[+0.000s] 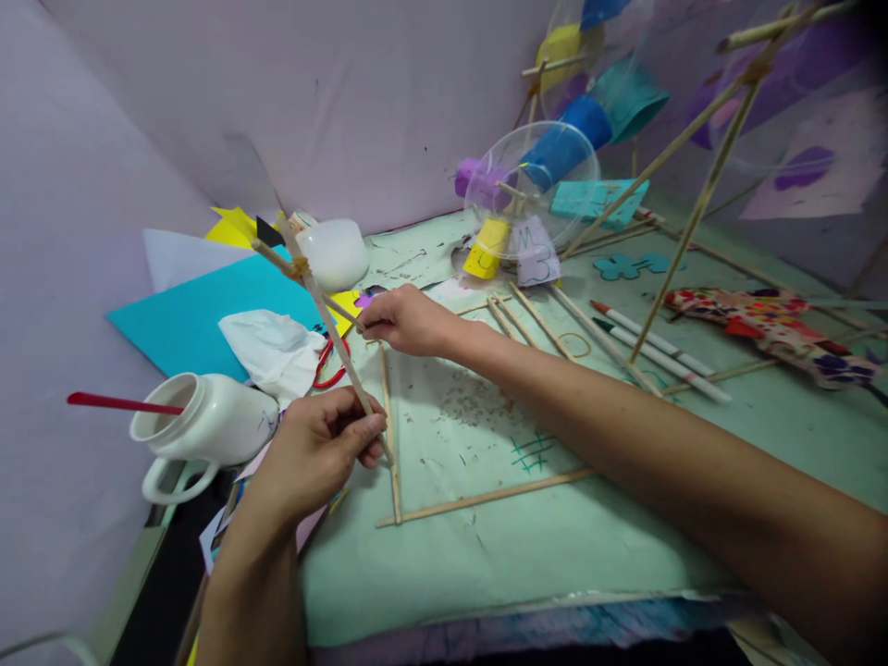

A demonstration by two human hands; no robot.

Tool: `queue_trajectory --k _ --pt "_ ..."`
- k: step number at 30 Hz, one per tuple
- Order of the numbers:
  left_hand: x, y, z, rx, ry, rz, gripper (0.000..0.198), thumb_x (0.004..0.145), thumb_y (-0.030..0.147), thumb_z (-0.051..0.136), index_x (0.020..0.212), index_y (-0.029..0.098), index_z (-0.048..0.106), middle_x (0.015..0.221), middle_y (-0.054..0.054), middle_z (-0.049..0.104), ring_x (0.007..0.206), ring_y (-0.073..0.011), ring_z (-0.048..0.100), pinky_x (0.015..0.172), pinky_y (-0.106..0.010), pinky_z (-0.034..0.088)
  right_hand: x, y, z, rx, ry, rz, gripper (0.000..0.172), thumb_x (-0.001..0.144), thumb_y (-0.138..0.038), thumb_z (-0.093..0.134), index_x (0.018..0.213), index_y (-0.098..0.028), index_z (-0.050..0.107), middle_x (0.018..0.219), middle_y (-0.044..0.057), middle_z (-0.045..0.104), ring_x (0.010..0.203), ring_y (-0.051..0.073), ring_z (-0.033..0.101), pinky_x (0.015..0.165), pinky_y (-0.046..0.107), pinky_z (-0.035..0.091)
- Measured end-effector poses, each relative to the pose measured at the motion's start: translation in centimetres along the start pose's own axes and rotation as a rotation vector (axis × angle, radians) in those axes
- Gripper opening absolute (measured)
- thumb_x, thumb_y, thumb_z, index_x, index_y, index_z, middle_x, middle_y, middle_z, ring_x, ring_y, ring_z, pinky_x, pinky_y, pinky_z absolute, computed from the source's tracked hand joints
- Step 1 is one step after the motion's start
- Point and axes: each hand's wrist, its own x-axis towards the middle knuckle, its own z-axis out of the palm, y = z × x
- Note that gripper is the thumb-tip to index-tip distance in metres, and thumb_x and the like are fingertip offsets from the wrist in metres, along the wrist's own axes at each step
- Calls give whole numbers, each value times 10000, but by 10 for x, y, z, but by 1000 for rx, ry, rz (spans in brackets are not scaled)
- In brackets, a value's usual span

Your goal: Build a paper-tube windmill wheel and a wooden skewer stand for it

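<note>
Two thin wooden sticks are joined near their tops by a yellowish band, forming a narrow upside-down V. My left hand pinches the near stick low down, beside the left side of a stick frame lying on the table. The far stick's lower end is between the fingers of my right hand, which reaches across the frame. Loose sticks lie at the frame's far side, next to a small rubber band.
Left: a white jar with a red stick, white tissue, red scissors, blue paper. Right: markers, a patterned cloth item and a standing stick structure with hanging coloured cups.
</note>
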Motion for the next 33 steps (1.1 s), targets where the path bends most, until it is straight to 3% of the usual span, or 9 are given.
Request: queue_trajectory --k 10,17,26,29,33 --pt "0 0 1 11 -41 -10 127 775 252 524 705 154 562 559 10 598 491 -117 596 481 -222 507 2 -2 -1 1 -36 12 170 788 -108 581 874 -117 727 853 65 709 792 139 591 713 226 355" --pt "-1 -2 1 13 -52 -16 129 784 257 509 706 159 541 568 11 585 503 -125 602 490 -236 511 1 -3 -3 -43 -46 -1 153 792 -122 557 783 -138 710 740 14 655 693 105 526 658 209 320" --pt "-2 -2 1 15 -59 -27 126 793 265 497 715 169 515 571 9 591 511 -130 604 508 -246 507 2 -8 -6 -102 -90 29 156 789 -144 543 778 -135 698 740 31 654 671 116 506 624 220 310" --pt "-2 0 1 14 -56 -31 121 790 261 495 714 168 517 558 13 583 504 -128 599 502 -242 499 1 -13 -9 -123 -94 37 155 777 -158 563 838 -141 704 780 43 671 687 127 519 626 227 320" --pt "-2 0 1 21 -59 -11 125 797 257 485 714 168 516 561 14 577 503 -122 594 501 -238 491 1 -17 -21 -123 -128 70 274 753 -91 545 964 -161 705 908 59 701 781 149 572 677 236 358"
